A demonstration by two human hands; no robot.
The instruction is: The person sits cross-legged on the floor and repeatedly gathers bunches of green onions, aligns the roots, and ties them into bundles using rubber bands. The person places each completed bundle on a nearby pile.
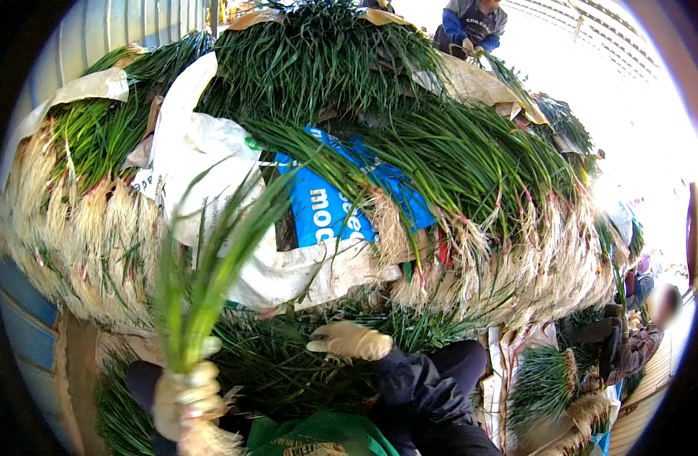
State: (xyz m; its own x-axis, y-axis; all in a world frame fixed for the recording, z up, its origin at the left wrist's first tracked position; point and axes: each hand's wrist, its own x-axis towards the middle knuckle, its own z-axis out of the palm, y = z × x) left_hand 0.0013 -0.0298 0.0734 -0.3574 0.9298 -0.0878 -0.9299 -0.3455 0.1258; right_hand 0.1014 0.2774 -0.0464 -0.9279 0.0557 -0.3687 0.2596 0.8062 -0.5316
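My left hand [192,396], in a pale glove, grips a bunch of long green scallion-like plants [203,285]. Its leaves stand upright, and pale roots hang below the fist. My gloved right hand [351,340] points leftward with its fingers extended and nothing visible in it. Under it, loose green leaves [280,365] spread across the space before my lap. Beyond the hands, a white woven sack [212,171] and a blue printed sack [314,208] lie on the heap. One small rooted bunch [349,176] rests across the blue sack.
Rooted plants [480,159] are stacked high to the right, and more [98,148] to the left. Further bundles [542,382] lie lower right. A green apron [320,433] covers my lap. One person [471,25] handles plants behind the heap; another [636,342] sits at right.
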